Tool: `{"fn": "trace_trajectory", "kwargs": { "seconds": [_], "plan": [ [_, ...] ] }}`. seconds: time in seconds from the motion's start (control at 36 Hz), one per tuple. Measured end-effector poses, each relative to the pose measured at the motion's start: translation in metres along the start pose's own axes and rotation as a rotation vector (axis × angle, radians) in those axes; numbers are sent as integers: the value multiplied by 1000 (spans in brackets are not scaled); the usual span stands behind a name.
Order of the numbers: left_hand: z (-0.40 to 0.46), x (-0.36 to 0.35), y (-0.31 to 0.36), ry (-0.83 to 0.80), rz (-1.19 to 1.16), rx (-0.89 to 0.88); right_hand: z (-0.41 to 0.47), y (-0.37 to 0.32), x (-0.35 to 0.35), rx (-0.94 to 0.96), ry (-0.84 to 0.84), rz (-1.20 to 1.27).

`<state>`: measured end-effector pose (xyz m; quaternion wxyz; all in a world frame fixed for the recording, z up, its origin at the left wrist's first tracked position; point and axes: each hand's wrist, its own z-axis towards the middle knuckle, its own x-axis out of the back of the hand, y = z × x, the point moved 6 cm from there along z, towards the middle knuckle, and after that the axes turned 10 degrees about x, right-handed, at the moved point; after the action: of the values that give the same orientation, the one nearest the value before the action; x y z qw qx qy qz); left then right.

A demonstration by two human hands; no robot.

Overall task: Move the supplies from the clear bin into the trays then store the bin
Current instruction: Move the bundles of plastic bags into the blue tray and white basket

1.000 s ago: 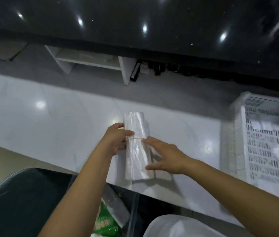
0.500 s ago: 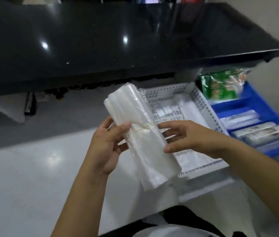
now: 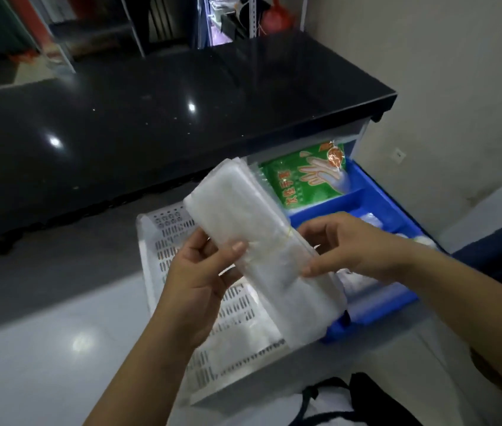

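My feed looks dim overall, with cool, flat indoor light. The glossy black countertop (image 3: 157,118) throws back two hard white glints of overhead lamps, one near eleven o'clock of centre and one near twelve. The pale floor (image 3: 43,348) carries a softer bloom of glare at about eight o'clock. The bundle of clear plastic bags (image 3: 262,241) is washed milky, so its edges are hard to separate. Soft blur smears the shelving (image 3: 96,29) at the top, and the picture is slightly soft everywhere. Wide-angle bending bows the counter edge and stretches my forearms toward five and seven o'clock. Shadow pools under the counter overhang.
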<state>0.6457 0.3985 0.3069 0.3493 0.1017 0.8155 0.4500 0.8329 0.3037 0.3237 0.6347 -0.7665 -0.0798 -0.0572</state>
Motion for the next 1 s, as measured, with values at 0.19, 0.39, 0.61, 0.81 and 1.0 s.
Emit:
{"fn": "trace_trajectory", "kwargs": {
  "seconds": [0.19,0.39,0.61,0.81,1.0],
  "plan": [
    [32,-46,9,-175,145,-8,-15,3,93,113,-207,-300],
    [48,-115,47,-50,1144,-199,-12,16,140,125,-408,-907],
    [104,-173,-27,-57,2060,-120,6,25,159,240,-426,-1215],
    [146,-165,-37,20,2020,-216,33,43,185,254,-208,-1297],
    [176,-151,-55,137,2053,-243,56,77,187,328,-55,-1328]
  ]
}}
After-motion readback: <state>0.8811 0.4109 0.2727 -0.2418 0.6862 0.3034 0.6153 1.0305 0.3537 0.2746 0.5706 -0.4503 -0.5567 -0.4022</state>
